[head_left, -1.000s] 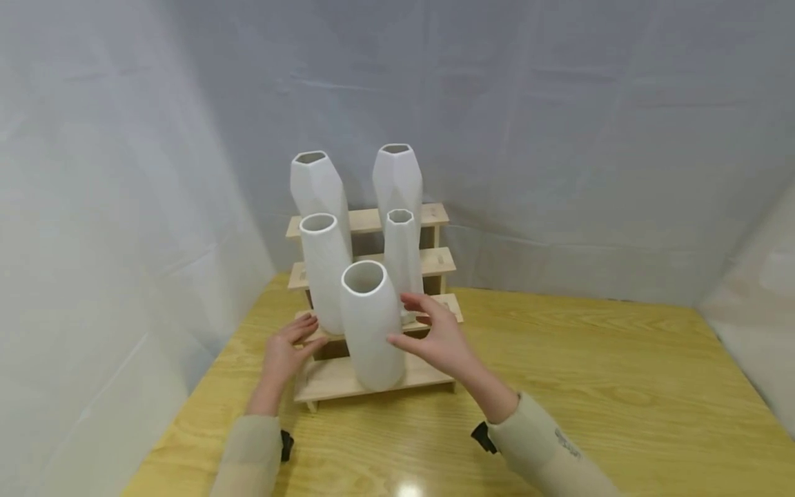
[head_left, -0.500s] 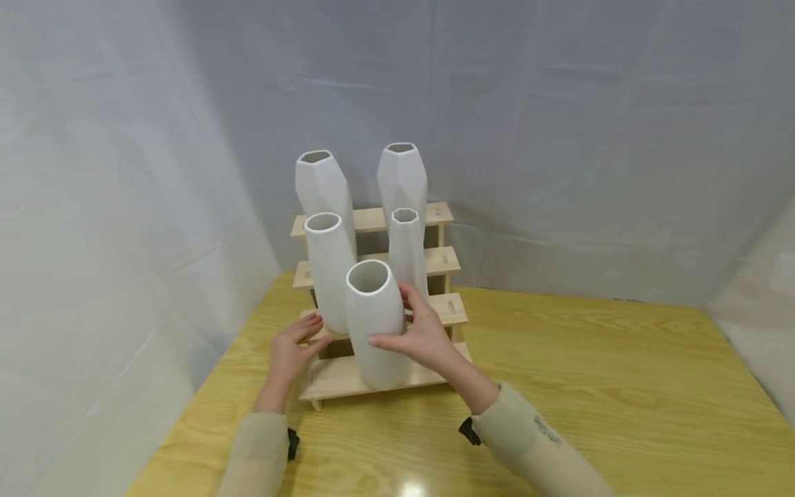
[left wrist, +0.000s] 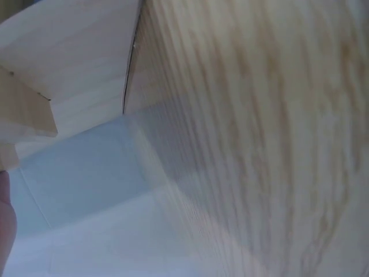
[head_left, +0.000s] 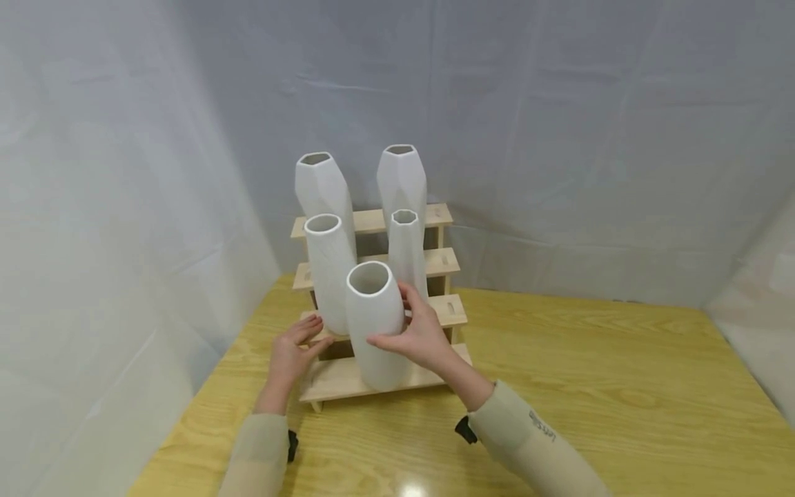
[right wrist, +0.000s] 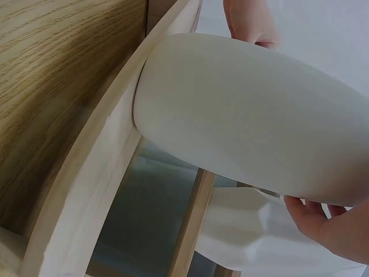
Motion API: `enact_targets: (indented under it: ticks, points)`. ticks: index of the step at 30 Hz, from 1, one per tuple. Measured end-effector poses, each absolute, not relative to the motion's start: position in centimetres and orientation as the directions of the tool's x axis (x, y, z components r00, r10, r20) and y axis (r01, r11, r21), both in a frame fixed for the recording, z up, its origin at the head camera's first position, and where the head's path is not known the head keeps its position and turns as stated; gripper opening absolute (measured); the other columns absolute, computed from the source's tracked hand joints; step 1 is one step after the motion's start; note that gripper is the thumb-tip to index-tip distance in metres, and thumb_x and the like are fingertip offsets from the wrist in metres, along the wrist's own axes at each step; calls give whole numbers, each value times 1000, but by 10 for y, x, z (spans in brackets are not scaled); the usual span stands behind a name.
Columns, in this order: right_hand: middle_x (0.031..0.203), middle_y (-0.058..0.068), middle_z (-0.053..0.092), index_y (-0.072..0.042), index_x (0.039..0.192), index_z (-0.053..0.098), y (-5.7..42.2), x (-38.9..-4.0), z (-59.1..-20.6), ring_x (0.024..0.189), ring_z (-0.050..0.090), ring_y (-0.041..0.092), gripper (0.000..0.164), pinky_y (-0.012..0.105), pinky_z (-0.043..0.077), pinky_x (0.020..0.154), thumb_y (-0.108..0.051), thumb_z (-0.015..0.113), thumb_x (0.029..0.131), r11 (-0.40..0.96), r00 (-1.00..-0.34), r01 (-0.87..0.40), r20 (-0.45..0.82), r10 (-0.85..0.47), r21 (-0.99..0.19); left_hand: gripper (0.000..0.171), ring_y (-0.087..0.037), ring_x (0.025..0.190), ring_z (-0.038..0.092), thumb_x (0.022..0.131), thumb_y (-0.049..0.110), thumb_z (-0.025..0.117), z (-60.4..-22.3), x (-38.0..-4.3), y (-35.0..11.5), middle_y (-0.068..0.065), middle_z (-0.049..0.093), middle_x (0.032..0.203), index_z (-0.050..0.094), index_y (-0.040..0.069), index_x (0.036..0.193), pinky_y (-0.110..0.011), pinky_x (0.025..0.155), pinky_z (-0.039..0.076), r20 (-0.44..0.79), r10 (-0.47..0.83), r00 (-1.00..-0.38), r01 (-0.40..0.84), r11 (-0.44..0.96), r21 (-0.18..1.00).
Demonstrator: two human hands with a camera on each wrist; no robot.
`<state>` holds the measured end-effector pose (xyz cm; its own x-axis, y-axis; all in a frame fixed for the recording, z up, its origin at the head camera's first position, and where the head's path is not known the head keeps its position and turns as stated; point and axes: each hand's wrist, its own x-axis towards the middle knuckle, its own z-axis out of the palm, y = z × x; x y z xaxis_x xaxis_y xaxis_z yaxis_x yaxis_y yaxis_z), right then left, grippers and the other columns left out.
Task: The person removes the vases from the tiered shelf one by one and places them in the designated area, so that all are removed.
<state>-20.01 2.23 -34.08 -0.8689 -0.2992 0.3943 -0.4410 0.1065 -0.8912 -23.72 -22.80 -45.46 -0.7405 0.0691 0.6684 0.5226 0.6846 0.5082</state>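
Observation:
A white rounded vase (head_left: 375,338) stands on the lowest board of a stepped wooden stand (head_left: 332,378). My right hand (head_left: 417,337) holds this vase from the right, thumb across its front and fingers round its back. In the right wrist view, the vase's base meets the board, and the right hand's fingertips (right wrist: 308,216) touch its side. At the stand's left side, my left hand (head_left: 293,353) pinches the end of the second-lowest board between thumb and fingers. The left wrist view catches only a fingertip (left wrist: 6,216) against the wood.
Behind the held vase, a round-mouthed white vase (head_left: 327,276) and a narrow fluted vase (head_left: 406,259) stand on the stand. Two faceted vases occupy the top, left (head_left: 323,186) and right (head_left: 402,181). The wooden table (head_left: 590,386) extends right; pale sheeting (head_left: 559,138) hangs around it.
My right hand has moved left onto the front vase and closed round it; earlier its thumb and fingers were spread beside it. The left hand and the stand look unmoved.

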Motion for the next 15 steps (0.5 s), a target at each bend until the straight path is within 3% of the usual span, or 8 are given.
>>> enact_targets:
  ticks: [9,15]
  points:
    - [112,16,51,2,123,40,26,-191,-336,99,51,28,75,40,48,80,0,79,60,125,-876,-451,412,-250,-884,33,-32,99,56,62,8,78,-454,-238,-229,-18,61,104,66,-5,91,-41,90,42,651,58,-757,504,686,524]
    - [112,15,51,2,120,40,35,-190,-338,98,50,27,72,41,49,81,2,79,59,112,-880,-449,417,-227,-887,34,-33,95,58,60,6,80,-456,-240,-230,-19,62,100,67,-6,88,-41,87,44,692,75,-718,542,683,489]
